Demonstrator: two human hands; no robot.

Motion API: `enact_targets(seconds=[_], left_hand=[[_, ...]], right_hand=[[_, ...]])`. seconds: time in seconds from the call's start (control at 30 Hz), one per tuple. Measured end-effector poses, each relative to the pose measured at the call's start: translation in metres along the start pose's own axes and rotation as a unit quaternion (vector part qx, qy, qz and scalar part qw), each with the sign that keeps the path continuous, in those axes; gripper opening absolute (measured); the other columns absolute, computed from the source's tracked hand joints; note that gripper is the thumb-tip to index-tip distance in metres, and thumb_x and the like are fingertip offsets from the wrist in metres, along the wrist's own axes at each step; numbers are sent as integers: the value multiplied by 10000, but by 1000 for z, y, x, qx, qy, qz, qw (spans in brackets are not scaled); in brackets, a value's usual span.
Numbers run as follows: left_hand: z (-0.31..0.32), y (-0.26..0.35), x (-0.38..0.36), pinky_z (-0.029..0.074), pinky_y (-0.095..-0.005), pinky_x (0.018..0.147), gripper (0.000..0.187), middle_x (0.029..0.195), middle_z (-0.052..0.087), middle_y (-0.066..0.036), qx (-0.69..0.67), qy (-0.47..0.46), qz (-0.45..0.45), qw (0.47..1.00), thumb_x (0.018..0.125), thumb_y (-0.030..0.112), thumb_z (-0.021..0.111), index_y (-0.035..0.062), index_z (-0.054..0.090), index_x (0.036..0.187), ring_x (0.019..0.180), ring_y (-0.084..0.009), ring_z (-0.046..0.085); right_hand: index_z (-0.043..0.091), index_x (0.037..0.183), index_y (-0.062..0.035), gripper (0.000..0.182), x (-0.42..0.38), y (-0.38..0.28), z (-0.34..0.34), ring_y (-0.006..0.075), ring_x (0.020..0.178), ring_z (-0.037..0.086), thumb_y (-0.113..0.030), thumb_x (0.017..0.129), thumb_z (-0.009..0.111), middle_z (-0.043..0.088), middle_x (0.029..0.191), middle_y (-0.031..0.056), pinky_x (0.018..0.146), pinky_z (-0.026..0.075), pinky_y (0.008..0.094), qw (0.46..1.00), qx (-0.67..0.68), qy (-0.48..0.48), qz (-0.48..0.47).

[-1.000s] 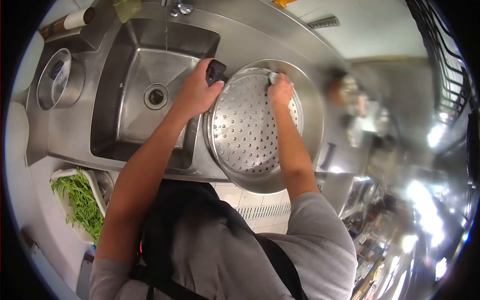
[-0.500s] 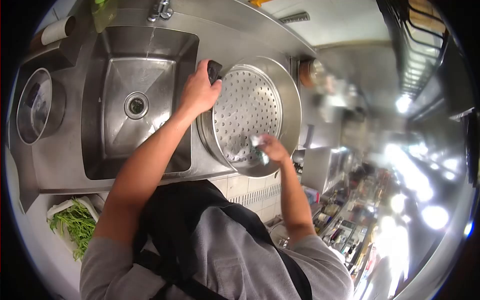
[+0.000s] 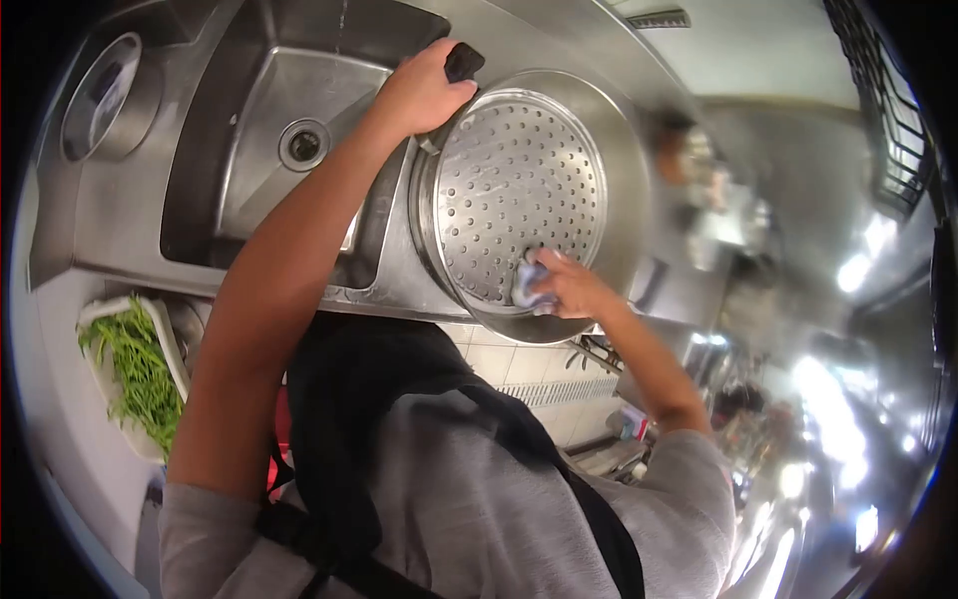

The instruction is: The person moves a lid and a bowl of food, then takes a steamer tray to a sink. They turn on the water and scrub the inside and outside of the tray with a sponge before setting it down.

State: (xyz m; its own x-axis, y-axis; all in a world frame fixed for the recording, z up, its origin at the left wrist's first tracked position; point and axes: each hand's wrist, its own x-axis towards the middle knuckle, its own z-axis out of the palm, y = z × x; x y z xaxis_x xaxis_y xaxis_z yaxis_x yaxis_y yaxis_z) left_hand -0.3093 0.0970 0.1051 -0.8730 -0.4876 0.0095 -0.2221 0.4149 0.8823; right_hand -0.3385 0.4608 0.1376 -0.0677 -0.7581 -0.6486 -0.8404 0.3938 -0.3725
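Note:
A large round metal steamer basket [image 3: 514, 190] with a perforated bottom leans tilted at the sink's right side, its inside facing me. My left hand [image 3: 424, 92] is closed around its black handle [image 3: 464, 63] at the upper left rim. Inside the basket, near the lower right of the perforated bottom, my right hand [image 3: 577, 288] grips a pale, whitish-grey scrubbing pad [image 3: 529, 284] and presses it against the metal. The pad's exact kind is partly hidden by my fingers.
Left of the basket is a steel sink [image 3: 190, 190] with a round drain [image 3: 303, 146] and a thin stream of water. A metal pot [image 3: 140, 110] stands on the counter at far left. Below, a white bin [image 3: 165, 339] holds leafy greens [image 3: 135, 364].
My view has shifted, so the sink and basket appear elsewhere in frame. My right hand has moved with the pad along the basket's lower side. My left hand keeps the handle.

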Motion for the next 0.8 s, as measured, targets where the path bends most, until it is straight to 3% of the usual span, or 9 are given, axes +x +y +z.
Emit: enact_targets(seconds=[0.07,0.13,0.2,0.3,0.47,0.5,0.6,0.7,0.8], left_hand=[[5,-10,2,487,-364,698,582,935,667,-142,-11,48,98,994,807,288,671,65,491,1314,744,-273,621],[-8,7,-5,489,-332,641,580,902,666,-104,-19,0,29,999,806,284,674,81,498,1321,657,-217,605],[-10,10,-4,473,-302,576,578,863,660,-69,-62,-57,-36,996,800,280,683,86,508,1316,587,-152,571],[-14,21,-6,456,-283,551,575,816,642,-42,-37,-55,-35,997,797,279,691,92,515,1312,571,-119,546],[-11,11,-5,482,-292,565,593,851,651,-64,-77,-49,-35,995,780,281,709,48,519,1291,605,-139,575],[-10,10,-4,488,-287,563,586,870,650,-69,-62,-30,19,997,773,277,717,37,529,1274,600,-147,571],[-1,4,-1,454,-386,942,562,1200,602,-182,-35,7,60,998,756,219,692,11,532,1252,1085,-317,584],[-9,21,-14,461,-403,939,581,1210,579,-210,-50,32,20,998,741,253,683,40,524,1258,1120,-364,559],[1,10,-8,475,-408,914,568,1167,608,-204,-41,10,-10,999,750,250,670,42,516,1255,1076,-372,581]], right_hand=[[638,1014,-116,368,-7,34,16,333,1199,453,-114,678,788,431,1280,99,1026,387,394,997,17,-4,-76],[591,1078,-118,453,-13,49,32,334,1182,457,-121,673,794,433,1256,100,998,395,407,995,93,32,19],[545,1131,-135,530,-9,48,35,334,1147,469,-116,665,795,454,1176,104,961,406,422,995,72,75,-2],[533,1151,-156,537,-7,35,23,336,1132,466,-107,676,779,458,1123,108,944,411,427,999,-20,2,36],[593,1093,-179,414,6,15,38,338,981,556,-67,709,699,475,1087,127,821,483,432,989,-40,-9,-139],[622,1072,-160,403,12,15,51,362,945,568,-39,691,668,510,1053,157,801,503,427,990,-25,19,-136],[621,1032,-123,345,32,-18,60,384,953,589,-70,693,657,531,1095,198,808,518,435,986,3,117,-115],[615,1033,-91,339,94,-71,47,419,953,590,-63,700,675,512,1146,249,793,510,464,961,58,268,-45],[593,985,6,249,191,-41,41,441,882,574,-52,743,605,550,1029,282,731,472,497,908,21,412,79]])
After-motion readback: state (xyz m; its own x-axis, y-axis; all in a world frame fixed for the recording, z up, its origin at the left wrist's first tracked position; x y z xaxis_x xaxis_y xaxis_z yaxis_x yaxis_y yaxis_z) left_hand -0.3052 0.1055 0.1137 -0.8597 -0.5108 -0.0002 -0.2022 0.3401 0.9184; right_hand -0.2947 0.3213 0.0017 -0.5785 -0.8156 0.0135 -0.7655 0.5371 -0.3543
